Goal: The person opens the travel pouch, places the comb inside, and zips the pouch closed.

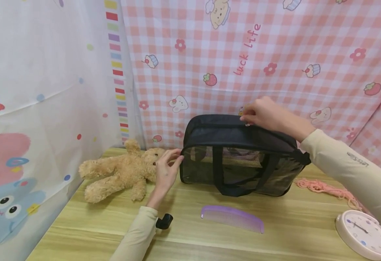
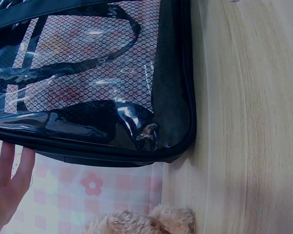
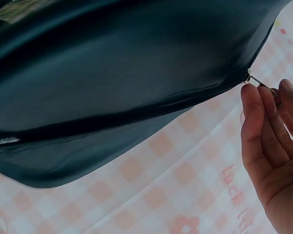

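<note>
A black bag (image 1: 236, 132) with clear panels and a mesh pocket stands upright on the table. My right hand (image 1: 267, 115) is at its top and pinches the metal zipper pull (image 3: 263, 85) between thumb and fingers. Along the bag's top runs the zipper (image 3: 112, 113), with white stitching or a metal piece near its far end. At the bag's left side, my left hand (image 1: 167, 167) holds the edge (image 2: 53, 146) with its fingertips. The bag's strap handle (image 1: 233, 191) hangs down in front. Dim shapes show through the clear front; what lies inside is hard to make out.
To the left lies a tan teddy bear (image 1: 122, 172), right beside my left hand. A purple comb (image 1: 232, 218) is in front of the bag. Pink cord (image 1: 327, 189) and a white round clock (image 1: 364, 233) lie at the right. A checked cloth (image 1: 164, 32) hangs behind.
</note>
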Demonstrator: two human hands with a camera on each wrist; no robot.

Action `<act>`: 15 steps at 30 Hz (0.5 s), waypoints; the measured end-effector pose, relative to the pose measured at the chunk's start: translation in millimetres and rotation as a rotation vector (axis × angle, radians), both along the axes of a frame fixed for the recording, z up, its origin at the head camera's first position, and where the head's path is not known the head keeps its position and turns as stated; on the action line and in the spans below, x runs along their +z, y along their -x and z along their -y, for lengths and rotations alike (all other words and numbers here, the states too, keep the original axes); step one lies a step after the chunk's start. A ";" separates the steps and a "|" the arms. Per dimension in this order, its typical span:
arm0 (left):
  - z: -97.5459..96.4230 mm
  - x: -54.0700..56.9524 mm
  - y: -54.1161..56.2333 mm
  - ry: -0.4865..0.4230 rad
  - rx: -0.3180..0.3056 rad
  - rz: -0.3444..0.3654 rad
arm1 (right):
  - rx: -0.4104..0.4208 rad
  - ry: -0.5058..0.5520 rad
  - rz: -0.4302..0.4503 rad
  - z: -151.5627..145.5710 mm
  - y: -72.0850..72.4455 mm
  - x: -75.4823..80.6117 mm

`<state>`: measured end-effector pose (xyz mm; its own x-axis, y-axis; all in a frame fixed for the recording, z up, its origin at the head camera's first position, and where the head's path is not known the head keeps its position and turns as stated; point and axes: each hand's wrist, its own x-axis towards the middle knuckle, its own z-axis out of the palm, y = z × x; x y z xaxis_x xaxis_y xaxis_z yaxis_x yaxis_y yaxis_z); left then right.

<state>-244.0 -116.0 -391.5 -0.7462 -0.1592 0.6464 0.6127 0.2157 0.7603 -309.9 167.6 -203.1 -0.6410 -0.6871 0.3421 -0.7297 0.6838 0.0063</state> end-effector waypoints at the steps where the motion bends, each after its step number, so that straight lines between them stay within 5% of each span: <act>1: 0.4 0.2 -0.1 0.001 0.002 -0.001 | 0.004 -0.001 0.007 4.2 1.3 0.6; 15: 2.5 -0.7 -1.2 0.013 0.009 -0.028 | 0.039 -0.002 0.131 69.0 14.1 -1.6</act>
<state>-242.8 -118.5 -392.2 -0.7263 -0.1575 0.6691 0.6316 0.2312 0.7400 -324.1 98.6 -204.7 -0.6530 -0.7128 0.2561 -0.7502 0.6552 -0.0892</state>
